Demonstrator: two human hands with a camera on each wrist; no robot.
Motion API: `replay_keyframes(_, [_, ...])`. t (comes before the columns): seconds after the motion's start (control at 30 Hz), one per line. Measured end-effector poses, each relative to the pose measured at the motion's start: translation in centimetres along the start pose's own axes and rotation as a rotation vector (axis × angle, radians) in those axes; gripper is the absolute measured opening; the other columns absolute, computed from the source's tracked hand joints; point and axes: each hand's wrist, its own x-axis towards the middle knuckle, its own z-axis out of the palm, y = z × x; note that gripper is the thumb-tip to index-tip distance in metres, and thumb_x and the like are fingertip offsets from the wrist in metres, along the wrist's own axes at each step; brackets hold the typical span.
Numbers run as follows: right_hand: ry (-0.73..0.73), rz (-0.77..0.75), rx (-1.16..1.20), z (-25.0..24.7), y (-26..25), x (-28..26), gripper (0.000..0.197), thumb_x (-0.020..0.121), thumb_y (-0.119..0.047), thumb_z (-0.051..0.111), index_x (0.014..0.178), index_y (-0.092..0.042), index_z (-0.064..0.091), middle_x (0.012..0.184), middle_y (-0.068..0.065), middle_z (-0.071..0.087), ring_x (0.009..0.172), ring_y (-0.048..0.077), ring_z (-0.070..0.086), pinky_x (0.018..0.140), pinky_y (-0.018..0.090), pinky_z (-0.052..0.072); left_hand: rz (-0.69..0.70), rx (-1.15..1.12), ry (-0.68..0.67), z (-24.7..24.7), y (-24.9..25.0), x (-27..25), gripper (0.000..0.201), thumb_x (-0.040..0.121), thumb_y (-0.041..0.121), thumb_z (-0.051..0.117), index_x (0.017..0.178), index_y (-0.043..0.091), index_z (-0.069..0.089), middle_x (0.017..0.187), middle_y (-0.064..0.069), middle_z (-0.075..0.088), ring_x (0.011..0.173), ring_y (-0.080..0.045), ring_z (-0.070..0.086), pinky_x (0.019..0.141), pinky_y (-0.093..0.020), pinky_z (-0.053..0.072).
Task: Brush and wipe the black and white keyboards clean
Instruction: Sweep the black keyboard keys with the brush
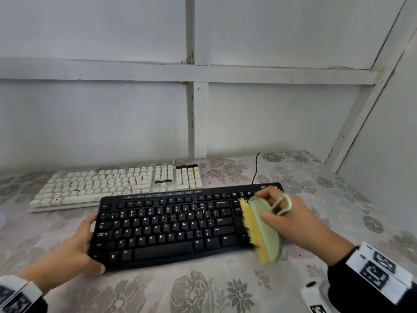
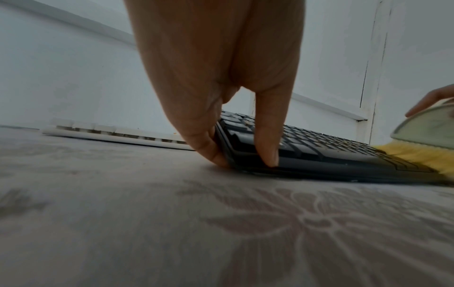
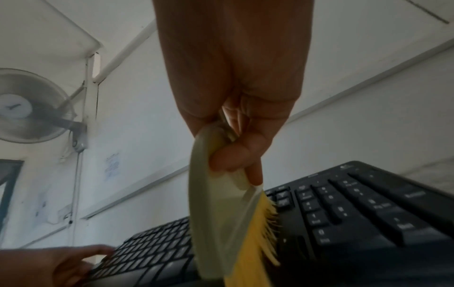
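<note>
A black keyboard (image 1: 171, 224) lies on the flowered cloth in front of me, with crumbs among its keys. My left hand (image 1: 79, 247) grips its left end, thumb on the front corner (image 2: 267, 147). My right hand (image 1: 291, 218) holds a pale green scrub brush (image 1: 266, 229) with yellow bristles (image 1: 249, 222), tilted on edge. The bristles touch the keys between the main block and the number pad (image 3: 343, 209). The green brush (image 3: 216, 203) shows close in the right wrist view. A white keyboard (image 1: 117, 184) with orange specks lies behind the black one.
A floral tablecloth (image 1: 203, 290) covers the table. White panelled walls stand close behind and at the right. The black keyboard's cable (image 1: 256, 170) runs back toward the wall. A wall fan (image 3: 29, 106) shows in the right wrist view.
</note>
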Motion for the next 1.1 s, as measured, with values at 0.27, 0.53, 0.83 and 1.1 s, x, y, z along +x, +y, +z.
replay_keyframes(0.27, [0.127,-0.071,0.03,-1.6,-2.2,1.6,0.03,0.084,-0.012,0.057,0.107,-0.03,0.06,0.089,-0.003,0.067,0.076,0.025,0.065,0.061,0.033,0.052,0.027,-0.002,-0.004,0.3,0.3,-0.2,0.122,0.021,0.002,0.073,0.126,0.043,0.023,0.105,-0.009,0.065,0.095,-0.028,0.065,0.08,-0.045,0.051])
replay_keyframes(0.53, [0.102,-0.073,0.035,0.3,-2.2,4.1,0.028,0.084,-0.013,0.056,0.109,-0.027,0.057,0.083,0.001,0.064,0.063,0.019,0.058,0.048,0.016,0.041,0.025,-0.012,-0.009,0.3,0.4,-0.3,0.124,0.019,0.004,0.074,0.126,0.043,0.024,0.107,-0.008,0.064,0.099,-0.027,0.063,0.084,-0.047,0.049])
replay_keyframes(0.83, [-0.087,-0.05,-0.009,-0.2,-1.3,-0.2,0.026,0.081,-0.015,0.058,0.097,-0.034,0.062,0.088,-0.006,0.065,0.078,0.015,0.062,0.065,0.025,0.049,0.025,0.021,-0.012,0.1,0.3,-0.4,0.119,0.022,0.007,0.075,0.121,0.052,0.024,0.11,-0.006,0.064,0.101,-0.028,0.063,0.087,-0.048,0.05])
replay_keyframes(1.1, [0.153,-0.092,0.114,-0.4,-2.9,3.7,0.032,0.085,-0.011,0.055,0.106,-0.035,0.055,0.087,-0.003,0.065,0.072,0.024,0.063,0.056,0.029,0.049,0.027,-0.022,-0.002,0.5,0.4,-0.2,0.122,0.024,-0.005,0.07,0.127,0.04,0.023,0.105,-0.012,0.064,0.093,-0.031,0.065,0.078,-0.048,0.051])
